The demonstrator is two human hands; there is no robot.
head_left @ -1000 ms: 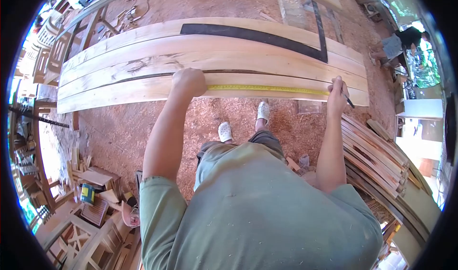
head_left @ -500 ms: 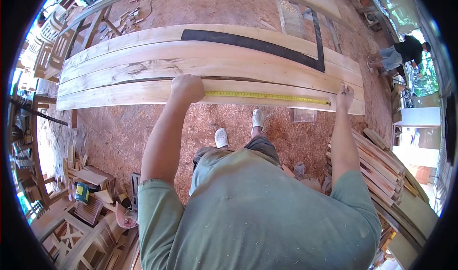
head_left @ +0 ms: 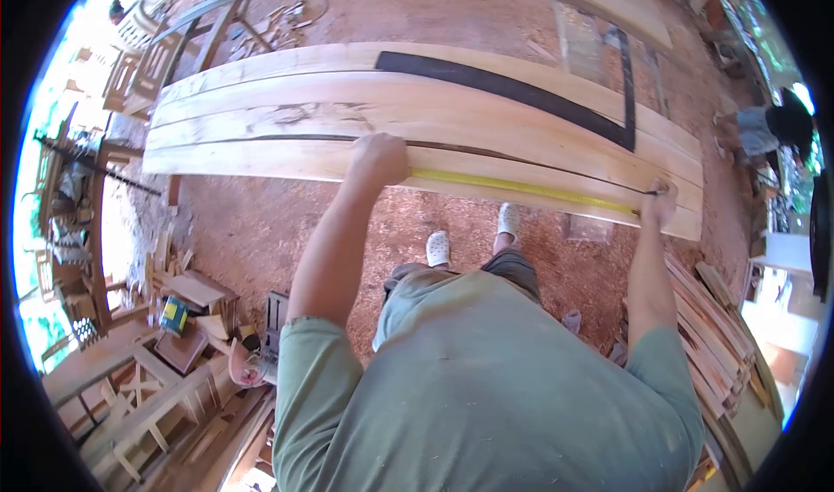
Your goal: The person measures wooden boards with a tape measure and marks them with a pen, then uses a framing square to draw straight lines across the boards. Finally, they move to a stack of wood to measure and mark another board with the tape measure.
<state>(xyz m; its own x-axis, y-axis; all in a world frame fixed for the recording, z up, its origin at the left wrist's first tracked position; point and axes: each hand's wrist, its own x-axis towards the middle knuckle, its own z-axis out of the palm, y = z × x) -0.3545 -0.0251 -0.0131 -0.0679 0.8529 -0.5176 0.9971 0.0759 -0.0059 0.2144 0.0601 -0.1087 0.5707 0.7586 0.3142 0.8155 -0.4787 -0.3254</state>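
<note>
Several pale wooden boards lie side by side across the view. My left hand is closed around the near end of a yellow tape measure, whose case is hidden in the fist. The tape runs right along the nearest board. At its far end my right hand is closed on a thin dark pencil-like tool, its tip at the board beside the tape end. A large black L-shaped square rests on the farther boards.
Stacked planks lie at the lower right. Wooden frames and a green tin are at the lower left. Another person is at the far right. Shavings cover the floor.
The view has shifted, so the boards appear farther right. My right hand has come down to the tape's end, with the dark tool now pointing left at the board.
</note>
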